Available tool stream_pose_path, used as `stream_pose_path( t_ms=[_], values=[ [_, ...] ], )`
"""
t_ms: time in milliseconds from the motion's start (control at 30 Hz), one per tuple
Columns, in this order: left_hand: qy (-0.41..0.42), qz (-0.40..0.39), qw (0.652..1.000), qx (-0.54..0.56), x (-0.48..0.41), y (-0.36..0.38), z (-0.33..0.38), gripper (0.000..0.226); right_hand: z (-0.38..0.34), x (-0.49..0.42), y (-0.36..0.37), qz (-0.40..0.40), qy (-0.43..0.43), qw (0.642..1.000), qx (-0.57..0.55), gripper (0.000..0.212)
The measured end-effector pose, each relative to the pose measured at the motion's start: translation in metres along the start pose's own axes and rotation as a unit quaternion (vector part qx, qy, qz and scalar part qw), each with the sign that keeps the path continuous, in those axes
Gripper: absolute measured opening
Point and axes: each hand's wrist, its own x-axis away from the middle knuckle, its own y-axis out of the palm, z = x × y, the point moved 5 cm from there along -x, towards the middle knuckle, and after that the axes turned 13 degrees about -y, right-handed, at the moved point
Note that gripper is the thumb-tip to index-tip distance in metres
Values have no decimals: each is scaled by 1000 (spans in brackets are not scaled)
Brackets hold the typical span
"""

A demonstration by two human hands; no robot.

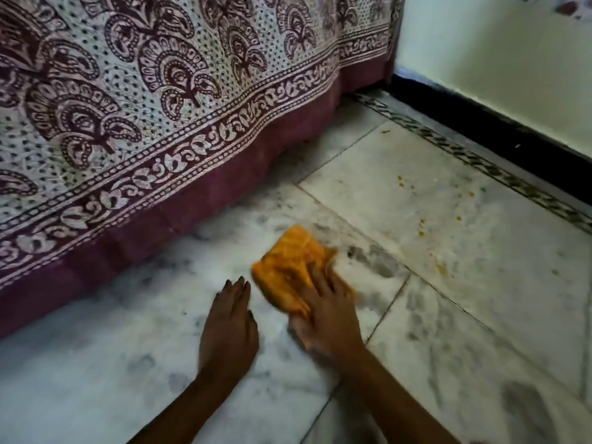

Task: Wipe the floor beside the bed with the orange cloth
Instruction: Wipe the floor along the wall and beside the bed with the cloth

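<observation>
The orange cloth (288, 267) lies bunched on the white marble floor (448, 219), a short way out from the bed. My right hand (326, 315) presses down on its near end, fingers spread over the fabric; hand and cloth are blurred. My left hand (229, 328) rests flat on the floor just left of the cloth, holding nothing. The bed (160, 107) fills the left and top, draped in a cream and maroon printed sheet that hangs almost to the floor.
Small orange crumbs (442, 267) are scattered over the tile to the right of the cloth. A patterned floor border (480, 161) and a black skirting (496, 123) run along the pale wall at the right.
</observation>
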Motion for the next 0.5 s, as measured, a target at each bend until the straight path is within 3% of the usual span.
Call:
stream_pose_path(
  t_ms=[67, 133, 267, 367, 433, 500],
  values=[
    [-2, -8, 1000, 7, 5, 1, -2, 52, 10, 66, -14, 1, -62, 998, -14, 68],
    [4, -19, 1000, 2, 10, 2, -7, 54, 42, 113, -35, 5, -64, 998, 20, 73],
    [17, -43, 999, -9, 19, 2, -10, 55, 123, 91, -59, 34, 145, 987, 57, 73],
    [-2, -33, 999, 9, 22, 1, -7, 52, 121, 13, -47, 29, 254, 966, 48, 79],
    [-36, -19, 998, 54, 21, -4, -5, 50, 84, -25, -30, 41, 219, 974, 42, 77],
    [-71, -2, 994, 84, 17, -11, -4, 46, 31, -32, -12, 39, 128, 990, 33, 71]
  ],
)
